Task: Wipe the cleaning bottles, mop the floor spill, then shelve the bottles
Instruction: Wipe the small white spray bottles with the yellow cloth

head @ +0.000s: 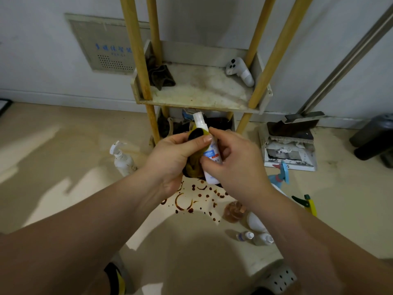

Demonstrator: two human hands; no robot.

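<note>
In the head view, both hands are raised in front of the wooden shelf unit. The right hand (234, 165) grasps the lower body of a small white spray bottle (210, 154), with fingers and thumb curled round it. The bottle stands almost upright, nozzle up. The left hand (176, 154) holds a dark yellowish cloth (194, 168) and presses it against the side of the bottle near the neck, with the thumb lying across the cloth. We judge that the wiping step is in hand, on this one bottle.

Much of the task is left, as far as we can see. The brown spill (189, 201), made of drops and rings, lies on the floor just below the hands and is not mopped. Other bottles wait around it. To the left stands a white pump bottle (123, 159) with dark specks on it. To the right are a blue trigger sprayer (281, 174), a green and yellow sprayer (308, 204), an amber bottle (234, 211) and a white bottle (254, 221), and two small bottles (245, 235) lie on their sides. We cannot tell which of these are already wiped.

The upper shelf (200, 88) is stained and carries no bottle. It holds only a dark rag (160, 76) in its left corner and a white handheld device (240, 71) at its right. So we judge that the shelving has not begun.

A long-handled tool (304, 118) leans against the wall on the right, above a dustpan (290, 154). We cannot tell whether it is a mop or a broom.
</note>
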